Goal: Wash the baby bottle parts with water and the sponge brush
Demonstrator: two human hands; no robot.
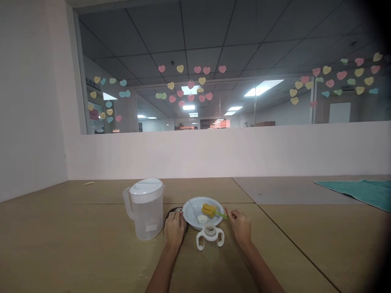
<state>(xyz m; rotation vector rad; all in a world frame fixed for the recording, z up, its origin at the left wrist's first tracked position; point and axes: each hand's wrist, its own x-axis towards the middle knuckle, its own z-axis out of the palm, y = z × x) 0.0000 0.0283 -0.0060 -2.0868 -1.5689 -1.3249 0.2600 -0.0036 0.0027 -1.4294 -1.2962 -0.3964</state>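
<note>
My right hand (240, 228) pinches the green handle of a yellow sponge bottle brush (209, 210), whose head rests in a white bowl (188, 208). A small white ring-like piece (202, 219) and a thin straight stick lie in the bowl too. In front of the bowl stands a clear baby bottle with white double handles (210, 232), its top uncovered. My left hand (174, 230) is closed over a dark round dish (185, 230) left of the bowl. A small clear item (179, 209) shows by its fingertips; the fingers mostly hide what they grip.
A clear plastic pitcher (148, 215) with a white lid stands left of my left hand. A teal cloth (360, 190) lies at the far right of the wooden table (76, 244). A small flat piece (88, 183) lies at the back left. Behind is a wall with a window.
</note>
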